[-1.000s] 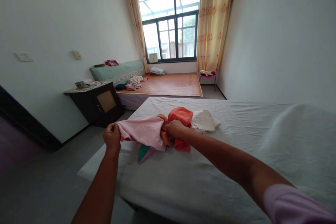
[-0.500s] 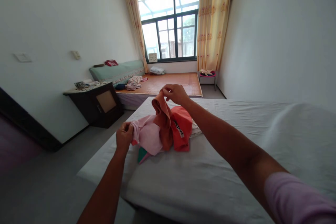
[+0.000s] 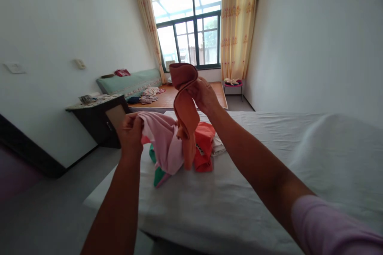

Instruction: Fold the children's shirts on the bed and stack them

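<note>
My left hand [image 3: 131, 129] is closed on the edge of a pink garment [image 3: 164, 139], which droops from it toward the bed. Raised higher, my right hand [image 3: 204, 95] pinches a rust-orange garment [image 3: 187, 117] that curls over at the top and hangs down beside the pink cloth. Whether the two cloths are one piece I cannot tell. Under and behind them lies a red-orange garment [image 3: 206, 147] with a dark-and-white label. Green cloth [image 3: 159, 175] shows below the pink one. A whitish cloth [image 3: 219, 146] lies to the right of the red-orange garment.
The clothes are on a bed with a white sheet [image 3: 269, 203]. A dark bedside cabinet [image 3: 103, 127] stands to the left. Beyond is a second bed with a brown mat [image 3: 214, 93] and folded clothes [image 3: 149, 99]. A small pink stool [image 3: 233, 84] stands below the curtain.
Both hands have risen, lifting the pink and rust-orange cloth off the pile. The rust-orange piece now curls above my right hand, and more green cloth shows. The view has shifted slightly.
</note>
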{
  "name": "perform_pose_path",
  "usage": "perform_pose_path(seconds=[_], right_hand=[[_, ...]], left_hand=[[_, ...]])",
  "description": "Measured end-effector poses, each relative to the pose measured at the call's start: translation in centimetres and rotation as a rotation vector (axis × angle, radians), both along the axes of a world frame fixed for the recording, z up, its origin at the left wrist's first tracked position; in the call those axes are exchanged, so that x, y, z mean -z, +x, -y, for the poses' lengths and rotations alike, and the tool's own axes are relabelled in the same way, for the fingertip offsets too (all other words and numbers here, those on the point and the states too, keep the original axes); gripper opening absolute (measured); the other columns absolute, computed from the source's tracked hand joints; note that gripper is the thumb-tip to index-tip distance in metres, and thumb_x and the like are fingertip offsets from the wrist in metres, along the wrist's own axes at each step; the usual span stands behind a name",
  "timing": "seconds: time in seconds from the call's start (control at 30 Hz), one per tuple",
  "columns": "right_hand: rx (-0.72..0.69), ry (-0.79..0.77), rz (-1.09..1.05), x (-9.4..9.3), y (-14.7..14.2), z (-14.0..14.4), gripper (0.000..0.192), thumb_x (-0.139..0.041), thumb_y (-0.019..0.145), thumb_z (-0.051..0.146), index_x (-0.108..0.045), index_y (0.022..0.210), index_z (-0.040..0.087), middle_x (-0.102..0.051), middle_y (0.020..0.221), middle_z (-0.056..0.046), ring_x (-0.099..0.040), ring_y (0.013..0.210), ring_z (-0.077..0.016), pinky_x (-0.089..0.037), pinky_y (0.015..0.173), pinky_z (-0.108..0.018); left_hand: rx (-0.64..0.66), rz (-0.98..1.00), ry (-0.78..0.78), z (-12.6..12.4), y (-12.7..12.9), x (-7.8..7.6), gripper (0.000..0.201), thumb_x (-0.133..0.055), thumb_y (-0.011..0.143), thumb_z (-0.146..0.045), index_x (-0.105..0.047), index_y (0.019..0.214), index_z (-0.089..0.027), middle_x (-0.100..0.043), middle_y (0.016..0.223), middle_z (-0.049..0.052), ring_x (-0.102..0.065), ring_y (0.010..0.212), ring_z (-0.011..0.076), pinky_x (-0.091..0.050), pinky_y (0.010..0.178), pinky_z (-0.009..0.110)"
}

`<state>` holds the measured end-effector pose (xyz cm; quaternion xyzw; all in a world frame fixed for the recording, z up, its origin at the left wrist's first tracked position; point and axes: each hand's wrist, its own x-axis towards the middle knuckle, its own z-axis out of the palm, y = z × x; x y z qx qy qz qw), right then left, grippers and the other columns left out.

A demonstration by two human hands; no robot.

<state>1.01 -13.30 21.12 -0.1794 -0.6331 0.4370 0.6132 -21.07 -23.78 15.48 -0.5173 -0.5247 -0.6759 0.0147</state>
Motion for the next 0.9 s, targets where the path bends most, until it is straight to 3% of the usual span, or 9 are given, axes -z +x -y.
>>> perform_pose_path(seconds=[0.07, 0.13, 0.2, 0.3, 0.33, 0.4, 0.47, 0.63, 0.9], right_hand=[[0.022, 0.029, 0.247, 2.7, 0.4, 0.1, 0.031, -0.063, 0.08, 0.047, -0.066, 0.096, 0.021, -0.068, 0.076, 0.0, -0.065, 0.076, -0.0164, -0.052, 0.065, -0.025], [-0.011, 0.069, 0.663, 6.4, 1.6, 0.1, 0.025, -0.063, 0.08, 0.042, -0.07, 0.09, 0.021, -0.069, 0.074, 0.002, -0.065, 0.075, -0.0168, -0.051, 0.069, -0.027], [0.004, 0.077, 0.838, 9.8, 4.0, -0.3, 0.015, -0.067, 0.077, 0.032, -0.072, 0.085, 0.02, -0.071, 0.077, 0.0, -0.065, 0.076, -0.0177, -0.05, 0.073, -0.028], [0.356, 0.023, 1.252, 12.9, 9.1, -1.7, 0.024, -0.057, 0.087, 0.026, -0.071, 0.105, 0.022, -0.072, 0.105, -0.004, -0.064, 0.093, -0.0165, -0.046, 0.083, -0.026], [0.481, -0.057, 1.398, 13.5, 10.7, -2.2, 0.028, -0.054, 0.089, 0.027, -0.069, 0.112, 0.024, -0.07, 0.112, -0.005, -0.063, 0.098, -0.0167, -0.045, 0.083, -0.025], [0.53, -0.144, 1.521, 14.5, 13.3, -2.9, 0.027, -0.059, 0.086, 0.027, -0.071, 0.11, 0.021, -0.071, 0.111, -0.01, -0.064, 0.098, -0.0208, -0.046, 0.079, -0.028], [0.512, -0.181, 1.589, 15.5, 14.6, -3.0, 0.024, -0.064, 0.081, 0.027, -0.073, 0.102, 0.02, -0.072, 0.106, -0.013, -0.066, 0.094, -0.0229, -0.046, 0.076, -0.028], [0.553, -0.182, 1.685, 16.8, 13.7, -2.1, 0.024, -0.057, 0.085, 0.024, -0.075, 0.1, 0.017, -0.069, 0.11, -0.019, -0.066, 0.099, -0.0268, -0.046, 0.077, -0.031], [0.587, -0.051, 1.769, 12.4, 13.3, -2.4, 0.025, -0.064, 0.079, 0.031, -0.076, 0.097, 0.018, -0.07, 0.106, -0.019, -0.066, 0.097, -0.0311, -0.048, 0.08, -0.037]], left_hand=[[0.05, 0.057, 0.058, -0.6, 0.0, 0.5, 0.031, -0.053, 0.082, -0.042, -0.063, 0.094, -0.015, -0.068, 0.088, 0.004, -0.062, 0.077, 0.0154, -0.05, 0.07, 0.026], [0.15, -0.006, -0.11, -1.2, -0.7, 2.9, 0.031, -0.056, 0.079, -0.042, -0.065, 0.089, -0.015, -0.069, 0.082, 0.004, -0.063, 0.075, 0.0164, -0.05, 0.069, 0.027], [0.226, -0.076, -0.35, -1.8, -1.7, 6.0, 0.031, -0.055, 0.078, -0.042, -0.066, 0.086, -0.014, -0.069, 0.078, 0.005, -0.063, 0.073, 0.0181, -0.051, 0.068, 0.028], [0.124, -0.136, -0.486, -1.9, -2.5, 9.2, 0.033, -0.049, 0.082, -0.037, -0.065, 0.097, -0.013, -0.07, 0.091, 0.009, -0.065, 0.085, 0.0215, -0.052, 0.076, 0.032], [0.066, -0.183, -0.461, -1.7, -2.2, 9.6, 0.034, -0.047, 0.083, -0.035, -0.064, 0.103, -0.013, -0.069, 0.099, 0.011, -0.064, 0.093, 0.0227, -0.052, 0.081, 0.034], [0.01, -0.347, -0.348, -0.8, -0.5, 9.3, 0.035, -0.045, 0.087, -0.03, -0.062, 0.113, -0.015, -0.065, 0.115, 0.012, -0.059, 0.109, 0.0239, -0.047, 0.094, 0.038], [0.102, -0.58, -0.242, 0.5, 2.4, 8.6, 0.033, -0.044, 0.09, -0.027, -0.063, 0.115, -0.019, -0.062, 0.122, 0.011, -0.053, 0.119, 0.0231, -0.039, 0.105, 0.041], [0.535, -1.118, -0.302, 4.4, 9.2, 8.5, 0.034, -0.056, 0.089, -0.037, -0.062, 0.122, -0.032, -0.055, 0.136, 0.005, -0.041, 0.132, 0.0266, -0.023, 0.114, 0.05], [0.549, -1.335, -0.511, 7.0, 9.3, 10.3, 0.063, -0.069, 0.074, -0.057, -0.053, 0.132, -0.038, -0.029, 0.155, 0.005, -0.023, 0.141, 0.0369, -0.008, 0.11, 0.066]])
